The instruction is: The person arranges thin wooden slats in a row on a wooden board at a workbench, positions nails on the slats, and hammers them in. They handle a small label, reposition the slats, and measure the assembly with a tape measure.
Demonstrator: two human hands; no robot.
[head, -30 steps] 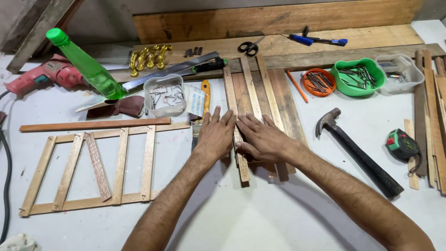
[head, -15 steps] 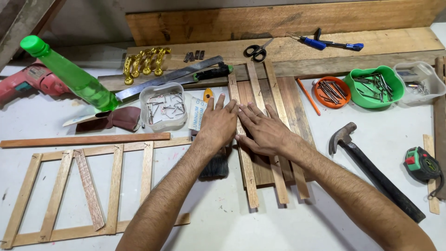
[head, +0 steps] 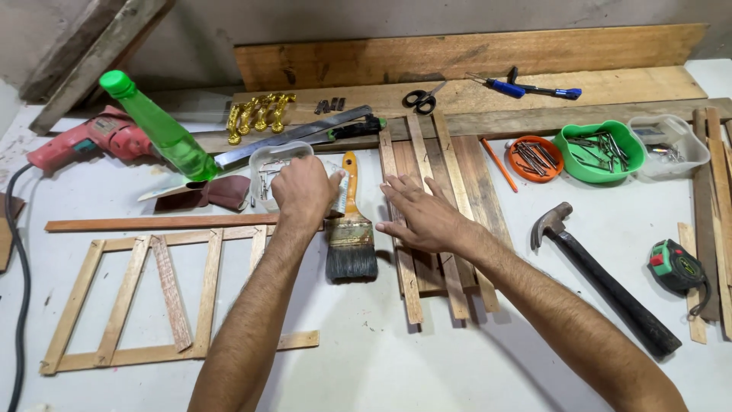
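My left hand is curled over the near edge of a clear plastic tub of nails. Its fingers close on a small white packet beside the tub. A wide paintbrush with an orange handle lies just right of that hand, bristles toward me. My right hand lies flat, fingers apart, on a bundle of several thin wooden slats laid side by side on the white table.
A ladder-like wooden frame lies at the left. A hammer and a tape measure lie at the right. Behind are a green bottle, a red drill, gold handles, scissors, and orange and green bowls of nails.
My left hand has left the slats and moved left to the clear tub and white packet, uncovering the paintbrush. My right hand stays on the slats. The view has shifted closer.
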